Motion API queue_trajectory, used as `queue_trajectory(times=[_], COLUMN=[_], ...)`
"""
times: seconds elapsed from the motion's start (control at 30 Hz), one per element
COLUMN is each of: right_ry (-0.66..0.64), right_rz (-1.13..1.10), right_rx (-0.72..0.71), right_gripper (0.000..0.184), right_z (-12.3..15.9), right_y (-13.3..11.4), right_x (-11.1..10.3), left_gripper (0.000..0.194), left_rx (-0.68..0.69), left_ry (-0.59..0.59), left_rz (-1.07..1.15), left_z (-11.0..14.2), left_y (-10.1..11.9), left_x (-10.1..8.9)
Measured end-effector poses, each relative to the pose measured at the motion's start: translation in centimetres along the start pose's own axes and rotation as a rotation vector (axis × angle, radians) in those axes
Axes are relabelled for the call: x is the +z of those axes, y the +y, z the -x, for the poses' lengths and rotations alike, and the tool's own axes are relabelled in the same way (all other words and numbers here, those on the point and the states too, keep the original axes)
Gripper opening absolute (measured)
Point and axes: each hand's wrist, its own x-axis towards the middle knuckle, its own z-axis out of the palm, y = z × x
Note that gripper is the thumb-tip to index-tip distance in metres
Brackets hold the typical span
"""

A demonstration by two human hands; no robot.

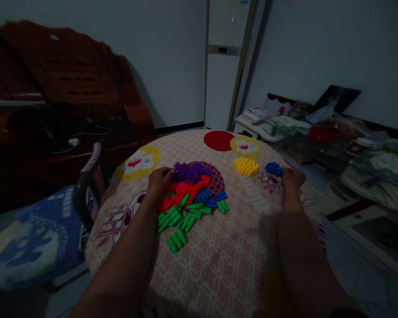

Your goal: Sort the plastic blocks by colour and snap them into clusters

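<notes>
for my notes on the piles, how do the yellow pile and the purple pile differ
The yellow pile is bunched compactly, while the purple pile spreads wider. The yellow pile has no hand against it; the purple pile has the left hand at its edge. Both are small plastic-looking pieces on the patterned tablecloth.

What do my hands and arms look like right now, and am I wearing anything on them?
Your left hand and right hand show no gloves. Both forearms look bare, without a visible watch; a dark edge below the right elbow may be a sleeve.
</notes>
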Motion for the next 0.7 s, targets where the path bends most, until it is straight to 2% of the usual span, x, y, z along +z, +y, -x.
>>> queue_trajectory(times=[0.27,0.47,0.6,0.67,0.7], right_ry=[-0.001,-0.013,0.136,0.129,0.08], right_rz=[0.053,0.061,-0.031,-0.148,-0.218], right_rx=[-0.078,-0.068,-0.136,-0.229,-0.275], right_gripper=[0.035,0.037,0.036,0.033,0.032], right_z=[0.1,0.2,0.1,0.9,1.8], right_y=[0.3,-0.1,-2.9,-5.6,-7.2], right_x=[0.0,-0.5,-1.6,-1.8,-1.8], left_gripper=[0.042,0.041,0.048,0.049,0.049], left_rx=[-0.006,-0.002,0.064,0.129,0.155], left_ry=[0.024,0.071,-0.04,-0.122,-0.164], left_rz=[0.062,0.322,0.572,0.635,0.658], left_z=[0.0,0.1,0.5,0.8,1.1], left_y=[-0.3,0.6,2.2,3.3,3.8], left_x=[0.1,-0.6,-1.2,-1.5,-1.5])
